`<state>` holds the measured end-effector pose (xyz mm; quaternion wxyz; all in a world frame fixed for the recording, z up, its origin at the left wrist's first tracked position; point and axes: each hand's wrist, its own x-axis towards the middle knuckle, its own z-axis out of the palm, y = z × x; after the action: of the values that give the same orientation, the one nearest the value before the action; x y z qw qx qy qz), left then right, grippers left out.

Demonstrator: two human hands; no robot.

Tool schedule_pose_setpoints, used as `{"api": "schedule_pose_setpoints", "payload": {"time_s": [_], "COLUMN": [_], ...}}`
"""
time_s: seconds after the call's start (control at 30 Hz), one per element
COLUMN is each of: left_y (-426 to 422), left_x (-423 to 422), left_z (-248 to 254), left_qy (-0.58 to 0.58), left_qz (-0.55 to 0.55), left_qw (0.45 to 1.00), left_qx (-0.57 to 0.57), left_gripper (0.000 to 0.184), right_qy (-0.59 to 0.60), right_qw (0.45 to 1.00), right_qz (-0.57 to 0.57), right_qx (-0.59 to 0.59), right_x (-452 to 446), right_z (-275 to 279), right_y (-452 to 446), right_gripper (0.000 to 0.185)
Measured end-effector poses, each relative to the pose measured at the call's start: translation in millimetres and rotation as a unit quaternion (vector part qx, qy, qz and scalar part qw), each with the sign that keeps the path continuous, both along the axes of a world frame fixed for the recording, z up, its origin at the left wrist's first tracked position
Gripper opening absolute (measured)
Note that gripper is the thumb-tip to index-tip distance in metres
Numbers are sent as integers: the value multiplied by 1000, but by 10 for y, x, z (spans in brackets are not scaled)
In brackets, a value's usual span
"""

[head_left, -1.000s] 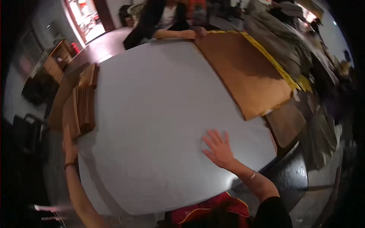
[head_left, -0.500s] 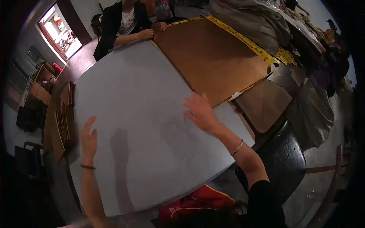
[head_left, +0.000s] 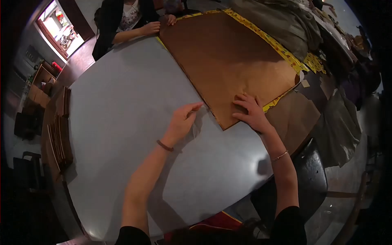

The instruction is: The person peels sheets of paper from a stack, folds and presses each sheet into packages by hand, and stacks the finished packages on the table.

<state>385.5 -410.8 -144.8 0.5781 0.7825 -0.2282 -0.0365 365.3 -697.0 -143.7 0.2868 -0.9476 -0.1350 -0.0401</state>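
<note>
A large brown sheet [head_left: 228, 53], which looks like card or heavy paper, lies flat with its near corner over a grey-white tabletop surface [head_left: 122, 102]. My right hand [head_left: 253, 114] rests on the sheet near that corner, its fingers spread. Just left of the sheet's long edge is my left hand [head_left: 183, 120], above the grey-white surface. Its fingers stretch toward the edge, with the thumb apart and nothing visible between them. Yellow patterned material [head_left: 265, 30] shows along the sheet's far and right edges.
Across the table, a person [head_left: 130, 24] has both hands at the sheet's far corner. Folded brown cardboard pieces [head_left: 59, 143] stand at the left. A black chair [head_left: 306, 175] is at the near right, and grey cloth [head_left: 339, 126] hangs beyond it.
My left hand has swung right, from the table's left side to the sheet's edge. My right hand has moved right onto the sheet. The sheet's near corner now reaches closer to me.
</note>
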Motion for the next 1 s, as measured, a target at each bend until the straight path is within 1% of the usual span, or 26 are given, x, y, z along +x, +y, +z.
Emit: {"api": "schedule_pose_setpoints", "payload": {"time_s": [0.07,0.17,0.27,0.4,0.43,0.47,0.5,0.57,0.6,0.67,0.7,0.77,0.8,0.87,0.9,0.93,1.0], "left_y": [-87,-153,-145,-127,-158,-197,-243,-346,-398,-504,-561,-652,-677,-700,-731,-728,-714], "left_x": [66,110,135,164,157,164,199,298,332,392,401,421,457,542,561,570,577], "left_z": [-64,-60,-114,-105,-73,-54,-56,-79,-99,-136,-107,-44,-57,-138,-159,-147,-141], "left_qy": [27,42,36,28,-37,-104,-105,-245,-245,-300,-300,-352,-355,-373,-345,-349,-303], "left_qz": [15,35,45,51,68,84,84,133,133,164,165,141,147,79,66,73,79], "left_qw": [998,996,995,996,997,990,990,952,952,923,923,906,903,905,927,924,943], "left_qx": [-47,-65,-78,-63,-11,39,40,123,124,177,177,188,191,188,134,137,112], "left_gripper": [30,29,29,30,34,39,39,53,53,57,57,52,52,46,43,43,36], "right_qy": [-9,-32,-53,-66,-65,-33,-1,8,17,8,0,-16,-33,-20,-3,-1,-2], "right_qw": [1000,998,995,992,992,993,993,993,993,993,992,990,987,989,990,986,987], "right_qz": [-6,-14,-31,-63,-63,-63,-64,-65,-67,-67,-68,-64,-57,-46,-43,-31,-35], "right_qx": [19,50,74,91,92,94,96,98,99,101,103,124,144,141,135,165,155], "right_x": [8,11,25,71,74,80,96,164,180,193,196,178,186,181,178,190,191], "right_z": [-61,-122,-167,-160,-108,-32,19,16,13,14,13,-17,-23,9,19,-13,-26], "right_y": [-3,3,13,40,48,44,46,23,11,3,-5,-16,-8,-11,-38,-71,-109], "right_gripper": [42,34,27,16,16,15,14,14,14,14,14,14,13,14,15,13,12]}}
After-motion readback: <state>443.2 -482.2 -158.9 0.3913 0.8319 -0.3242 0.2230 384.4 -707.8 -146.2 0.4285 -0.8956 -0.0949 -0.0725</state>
